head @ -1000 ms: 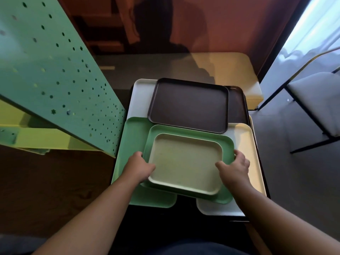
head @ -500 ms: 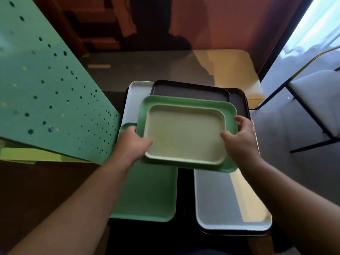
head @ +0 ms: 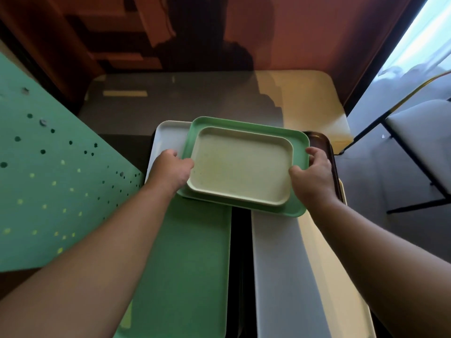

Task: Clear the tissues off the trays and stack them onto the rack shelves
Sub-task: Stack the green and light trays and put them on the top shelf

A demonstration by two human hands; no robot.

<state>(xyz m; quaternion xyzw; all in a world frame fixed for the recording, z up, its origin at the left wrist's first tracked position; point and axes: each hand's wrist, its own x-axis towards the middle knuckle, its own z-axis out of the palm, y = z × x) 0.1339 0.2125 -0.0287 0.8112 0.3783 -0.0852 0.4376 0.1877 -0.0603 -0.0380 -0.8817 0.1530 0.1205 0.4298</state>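
A small cream tray [head: 240,165] lies nested in a green tray [head: 299,142], and I hold the pair by its short sides. My left hand [head: 170,170] grips the left edge, my right hand [head: 313,174] the right edge. The pair hovers over the far trays: a white tray [head: 168,135] at the back left and a dark brown tray [head: 324,142] at the back right. Nearer to me lie a large green tray [head: 190,264] on the left and a white tray [head: 292,276] on the right. No tissue is in sight.
The green perforated side panel of the rack [head: 48,191] rises at my left. A grey and cream table [head: 219,98] stands beyond the trays against a reddish wall. A chair with a black frame [head: 419,147] is at the right.
Both hands have lifted the nested cream and green trays off the near trays and carried them away from me, over the brown tray. The near green and white trays now lie uncovered.
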